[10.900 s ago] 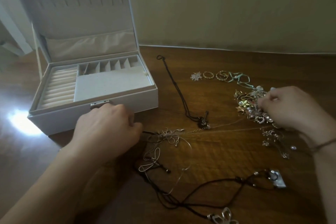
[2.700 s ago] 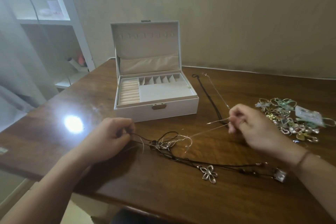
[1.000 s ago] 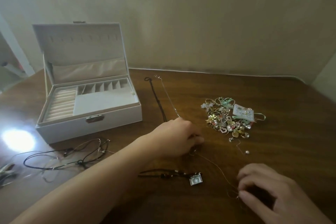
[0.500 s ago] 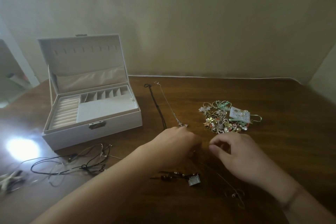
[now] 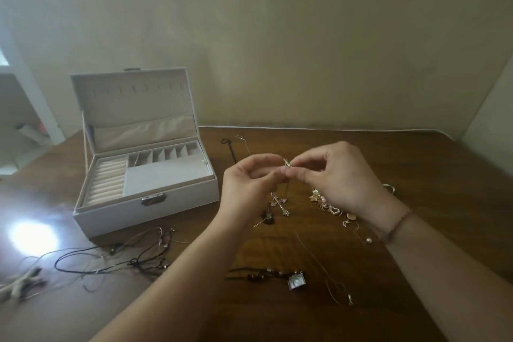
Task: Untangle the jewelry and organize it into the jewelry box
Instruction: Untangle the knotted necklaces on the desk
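Note:
My left hand (image 5: pixel 249 183) and my right hand (image 5: pixel 337 175) are raised above the table and together pinch the clasp (image 5: pixel 286 162) of a thin chain. A cross pendant (image 5: pixel 279 203) hangs from that chain just below my fingers. The white jewelry box (image 5: pixel 144 203) stands open at the left, its compartments showing nothing inside. A pile of small jewelry (image 5: pixel 330 204) lies partly hidden under my right hand. A tangle of dark cords (image 5: pixel 122 255) lies at the front left. A cord necklace with a camera charm (image 5: pixel 296 280) lies in front.
The wooden table (image 5: pixel 416 189) meets a beige wall at the back. A thin loose chain (image 5: pixel 333 286) lies at the front right. A dark cord (image 5: pixel 230 148) stretches beside the box. A bright reflection (image 5: pixel 33 236) sits on the table at the left. A flower pendant (image 5: pixel 22 283) lies far left.
Both hands have risen from the table and come together, lifting the chain with the cross pendant. The right hand moved left and up to meet the left.

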